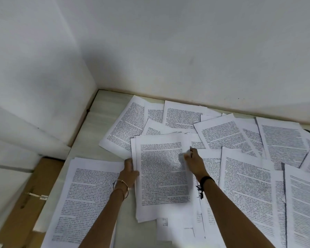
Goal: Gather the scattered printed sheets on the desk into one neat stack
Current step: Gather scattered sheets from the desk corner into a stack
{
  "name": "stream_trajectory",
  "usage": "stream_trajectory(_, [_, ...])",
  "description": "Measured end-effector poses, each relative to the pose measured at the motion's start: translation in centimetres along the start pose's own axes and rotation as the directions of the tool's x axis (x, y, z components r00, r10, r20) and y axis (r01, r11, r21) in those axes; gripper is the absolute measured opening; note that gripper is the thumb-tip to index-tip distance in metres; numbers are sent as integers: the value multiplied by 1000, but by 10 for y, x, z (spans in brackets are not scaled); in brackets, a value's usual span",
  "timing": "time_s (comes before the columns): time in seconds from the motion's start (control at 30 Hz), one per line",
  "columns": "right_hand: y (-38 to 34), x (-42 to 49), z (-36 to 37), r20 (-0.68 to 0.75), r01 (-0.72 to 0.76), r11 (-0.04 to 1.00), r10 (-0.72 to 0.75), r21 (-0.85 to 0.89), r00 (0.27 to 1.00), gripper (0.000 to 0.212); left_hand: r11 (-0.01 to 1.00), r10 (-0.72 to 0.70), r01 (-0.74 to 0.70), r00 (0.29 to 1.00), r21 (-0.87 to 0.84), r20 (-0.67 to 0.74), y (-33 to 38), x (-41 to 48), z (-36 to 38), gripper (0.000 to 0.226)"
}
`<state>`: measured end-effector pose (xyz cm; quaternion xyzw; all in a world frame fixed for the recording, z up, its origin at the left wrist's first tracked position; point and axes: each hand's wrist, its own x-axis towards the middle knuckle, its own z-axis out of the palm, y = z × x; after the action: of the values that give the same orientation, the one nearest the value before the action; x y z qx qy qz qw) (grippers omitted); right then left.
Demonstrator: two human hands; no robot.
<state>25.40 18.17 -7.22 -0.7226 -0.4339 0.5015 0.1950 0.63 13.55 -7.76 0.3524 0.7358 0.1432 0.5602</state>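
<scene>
Two outstretched arms: left hand (130, 170) grips the stack (161, 178), right hand (194, 161) pinches it.

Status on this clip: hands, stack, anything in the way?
Left hand grips center stack at left edge. Right hand pinches its right edge. Stack edges uneven. Loose sheets overlap across desk, far and right; second pile lies left.

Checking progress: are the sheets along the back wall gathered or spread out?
Spread out. The back sheets lie fanned, overlapping at different angles, not aligned with the stack the left hand grips.
</scene>
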Motion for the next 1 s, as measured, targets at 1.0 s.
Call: stream_trajectory(1.0, [-4, -23, 46, 41, 45, 999, -45, 3, 998, 27, 981, 145, -178, 933, -72, -329, 4, -33, -31, 38])
